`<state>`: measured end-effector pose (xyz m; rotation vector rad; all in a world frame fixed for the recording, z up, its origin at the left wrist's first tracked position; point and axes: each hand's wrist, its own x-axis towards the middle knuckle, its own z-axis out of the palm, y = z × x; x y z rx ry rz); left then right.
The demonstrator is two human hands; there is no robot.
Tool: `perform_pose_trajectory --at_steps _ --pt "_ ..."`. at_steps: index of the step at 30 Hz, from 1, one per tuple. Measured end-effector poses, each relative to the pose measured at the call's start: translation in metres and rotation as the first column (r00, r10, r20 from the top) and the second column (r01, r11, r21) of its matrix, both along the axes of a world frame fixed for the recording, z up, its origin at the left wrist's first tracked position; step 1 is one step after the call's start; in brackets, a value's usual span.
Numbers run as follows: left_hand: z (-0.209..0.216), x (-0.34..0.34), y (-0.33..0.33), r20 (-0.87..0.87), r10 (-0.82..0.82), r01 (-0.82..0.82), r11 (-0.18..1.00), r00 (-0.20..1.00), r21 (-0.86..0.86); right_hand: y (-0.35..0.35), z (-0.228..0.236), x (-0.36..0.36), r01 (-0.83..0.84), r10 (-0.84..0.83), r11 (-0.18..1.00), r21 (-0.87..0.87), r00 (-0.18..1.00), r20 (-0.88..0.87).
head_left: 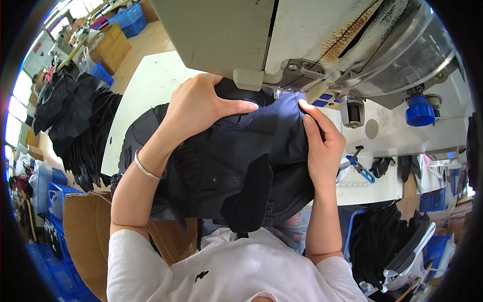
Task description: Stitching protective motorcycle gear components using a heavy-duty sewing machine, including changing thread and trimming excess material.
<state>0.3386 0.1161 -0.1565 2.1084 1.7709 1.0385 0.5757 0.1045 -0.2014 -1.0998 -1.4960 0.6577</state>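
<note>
A large black sewn fabric piece (216,156) with seams, a small eyelet and a fuzzy black flap (249,196) lies on the white sewing table and hangs over its near edge. Its far edge, lit bluish, reaches under the needle area of a sewing machine (279,93). My left hand (196,105) grips the fabric left of the needle, thumb flat on top and pointing right; its other fingers are mostly hidden. On the other side, my right hand (324,143) pinches the fabric's right edge near the needle, thumb and forefinger close together.
The machine head (221,35) overhangs the work. Blue-handled snips (363,170) and a clear ruler (352,183) lie at right. Stacked black pieces (75,126) stand at left, more dark pieces (377,241) at lower right. A cardboard box (88,236) is beside me.
</note>
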Motion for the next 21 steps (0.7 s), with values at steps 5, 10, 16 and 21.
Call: perform_pose_trajectory --at_steps 5,10,16,21 --pt "0.004 0.003 -0.004 -0.059 0.07 -0.073 0.996 0.996 -0.053 0.002 0.002 0.001 -0.007 0.007 1.0 -0.004 1.0 0.019" --pt "0.011 0.01 -0.009 -0.111 0.142 -0.16 0.972 0.984 -0.17 0.004 0.0 0.002 -0.011 0.011 0.999 0.031 1.0 -0.006" --pt "-0.003 0.006 -0.008 -0.065 0.142 -0.146 0.988 0.988 -0.057 0.003 0.003 0.005 -0.047 0.049 0.996 -0.076 0.998 0.03" --pt "-0.013 0.002 -0.003 -0.03 0.111 -0.112 0.993 0.993 -0.025 0.002 0.007 0.006 -0.034 0.039 0.997 -0.072 0.997 0.069"
